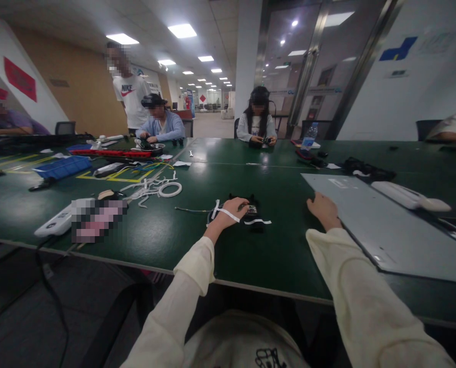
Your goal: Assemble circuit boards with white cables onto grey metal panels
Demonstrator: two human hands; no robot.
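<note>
My left hand [231, 211] is on a black device [257, 227] with a small circuit board [252, 209] showing on it. The fingers close over its left side, and the fingertips are partly hidden. A white strip [230, 213] lies across the back of this hand, and another white strip [259, 222] is at the front of the device. A thin cable [193, 210] runs out to the left. My right hand [326, 210] rests at the left edge of a grey panel [396, 230], its fingers apart and nothing visible in them.
White cable coils [170, 189], a blue tray [63, 167] and a white power strip [59, 219] lie to the left. A white tool-like object [407, 196] sits on the panel's far edge. A water bottle [309, 136] stands farther back. People sit across the table.
</note>
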